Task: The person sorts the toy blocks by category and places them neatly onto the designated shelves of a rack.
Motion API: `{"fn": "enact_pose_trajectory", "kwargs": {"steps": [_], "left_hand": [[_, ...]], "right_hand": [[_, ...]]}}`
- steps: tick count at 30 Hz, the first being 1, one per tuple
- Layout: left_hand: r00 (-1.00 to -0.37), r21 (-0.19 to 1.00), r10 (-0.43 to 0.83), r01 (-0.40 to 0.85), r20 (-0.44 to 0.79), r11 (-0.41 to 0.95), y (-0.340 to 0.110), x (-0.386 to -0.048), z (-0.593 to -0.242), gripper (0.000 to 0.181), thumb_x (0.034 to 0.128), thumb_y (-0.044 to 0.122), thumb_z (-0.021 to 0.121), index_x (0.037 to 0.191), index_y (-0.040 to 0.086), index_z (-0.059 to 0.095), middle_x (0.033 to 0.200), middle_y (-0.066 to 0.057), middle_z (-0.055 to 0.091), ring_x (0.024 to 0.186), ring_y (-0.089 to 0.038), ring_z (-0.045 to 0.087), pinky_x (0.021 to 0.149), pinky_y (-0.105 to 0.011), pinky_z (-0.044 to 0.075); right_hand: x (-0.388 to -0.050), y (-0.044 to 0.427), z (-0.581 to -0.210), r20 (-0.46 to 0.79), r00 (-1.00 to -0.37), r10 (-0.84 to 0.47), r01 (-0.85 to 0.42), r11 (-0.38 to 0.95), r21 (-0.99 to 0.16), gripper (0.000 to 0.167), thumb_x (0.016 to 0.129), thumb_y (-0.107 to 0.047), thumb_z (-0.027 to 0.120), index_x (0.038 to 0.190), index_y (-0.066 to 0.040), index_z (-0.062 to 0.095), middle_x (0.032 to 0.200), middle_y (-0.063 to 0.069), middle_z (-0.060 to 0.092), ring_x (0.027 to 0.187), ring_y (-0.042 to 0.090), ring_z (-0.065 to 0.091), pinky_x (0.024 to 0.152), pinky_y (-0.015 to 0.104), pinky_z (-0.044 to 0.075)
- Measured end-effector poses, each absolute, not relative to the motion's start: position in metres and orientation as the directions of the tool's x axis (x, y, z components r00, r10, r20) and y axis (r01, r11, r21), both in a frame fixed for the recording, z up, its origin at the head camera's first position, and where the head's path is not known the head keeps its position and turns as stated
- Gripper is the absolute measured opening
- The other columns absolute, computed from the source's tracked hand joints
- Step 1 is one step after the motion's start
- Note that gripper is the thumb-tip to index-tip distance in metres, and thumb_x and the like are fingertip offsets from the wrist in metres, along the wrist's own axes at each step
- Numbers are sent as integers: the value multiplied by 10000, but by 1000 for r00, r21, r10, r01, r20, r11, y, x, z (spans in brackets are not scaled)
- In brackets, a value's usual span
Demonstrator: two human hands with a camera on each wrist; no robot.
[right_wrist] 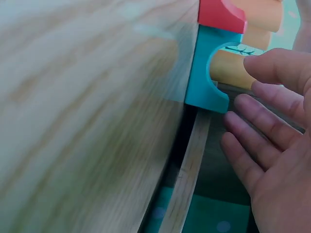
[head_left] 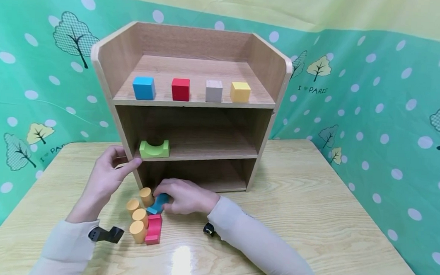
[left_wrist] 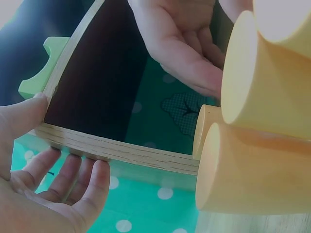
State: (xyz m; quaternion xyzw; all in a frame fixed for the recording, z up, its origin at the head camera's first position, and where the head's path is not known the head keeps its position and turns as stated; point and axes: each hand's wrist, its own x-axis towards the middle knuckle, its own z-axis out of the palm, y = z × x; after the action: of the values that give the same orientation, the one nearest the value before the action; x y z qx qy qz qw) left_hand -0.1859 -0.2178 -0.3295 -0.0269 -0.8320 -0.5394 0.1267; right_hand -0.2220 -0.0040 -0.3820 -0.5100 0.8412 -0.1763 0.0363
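Observation:
My left hand (head_left: 107, 173) holds the left side panel of a small wooden shelf unit (head_left: 200, 43). Its thumb is on the front edge and the other fingers lie along the outer face, as the left wrist view shows. Just above the thumb, a green block with a curved notch (head_left: 154, 150) sits on the middle shelf. My right hand (head_left: 187, 198) is around a blue notched block (right_wrist: 199, 73) on the table. In the right wrist view its fingers are spread and stand slightly apart from that block. A red notched block (head_left: 154, 229) lies close in front.
Several light wooden cylinders (head_left: 138, 231) stand left of the notched blocks. Along the top shelf's front edge are a blue cube (head_left: 144, 88), a red cube (head_left: 180, 89), a white cube (head_left: 213, 91) and a yellow cube (head_left: 240, 92). A green dotted cloth (head_left: 376, 79) hangs behind the table.

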Motion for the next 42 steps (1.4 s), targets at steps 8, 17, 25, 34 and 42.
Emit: {"fn": "enact_pose_trajectory", "kwargs": {"steps": [8, 17, 25, 34, 42], "left_hand": [[-965, 886, -94, 183, 244, 426, -218, -185, -330, 465, 900, 324, 666, 1218, 37, 486, 1162, -60, 498, 1045, -177, 465, 743, -158, 452], [-965, 889, -99, 179, 242, 422, -217, -186, -329, 472, 898, 302, 673, 1224, 18, 486, 1139, -22, 504, 1023, -150, 472, 738, -160, 453], [-966, 888, -97, 177, 238, 424, -218, -185, -329, 484, 900, 298, 671, 1238, 10, 478, 1160, -37, 498, 1031, -148, 465, 734, -162, 451], [-964, 887, -98, 184, 247, 424, -216, -185, -328, 479, 896, 301, 676, 1218, 5, 483, 1141, -37, 503, 1018, -150, 473, 736, -167, 453], [-965, 886, -102, 177, 242, 428, -217, -186, -329, 467, 895, 311, 675, 1216, 30, 485, 1152, -38, 503, 1030, -158, 470, 732, -159, 454]], "right_hand": [[-226, -10, -384, 75, -476, -876, -842, 429, -328, 360, 861, -222, 698, 1207, -162, 623, 1137, -82, 555, 928, 26, 476, 826, 91, 363], [-229, -15, -384, 41, -444, -895, -863, 414, -290, 320, 860, -194, 697, 1173, -164, 642, 1093, -52, 570, 925, 41, 473, 817, 102, 372], [-229, -14, -384, 40, -425, -904, -886, 406, -223, 290, 838, -173, 704, 1124, -174, 658, 1040, -64, 569, 917, 53, 472, 830, 133, 378], [-228, -7, -385, 35, -428, -903, -888, 413, -199, 290, 844, -195, 695, 1132, -180, 671, 1033, -64, 581, 896, 50, 476, 801, 134, 393], [-225, -5, -384, -14, -441, -898, -877, 434, -206, 358, 836, -262, 723, 1181, -201, 649, 1053, -88, 556, 889, 24, 472, 794, 119, 396]]}}
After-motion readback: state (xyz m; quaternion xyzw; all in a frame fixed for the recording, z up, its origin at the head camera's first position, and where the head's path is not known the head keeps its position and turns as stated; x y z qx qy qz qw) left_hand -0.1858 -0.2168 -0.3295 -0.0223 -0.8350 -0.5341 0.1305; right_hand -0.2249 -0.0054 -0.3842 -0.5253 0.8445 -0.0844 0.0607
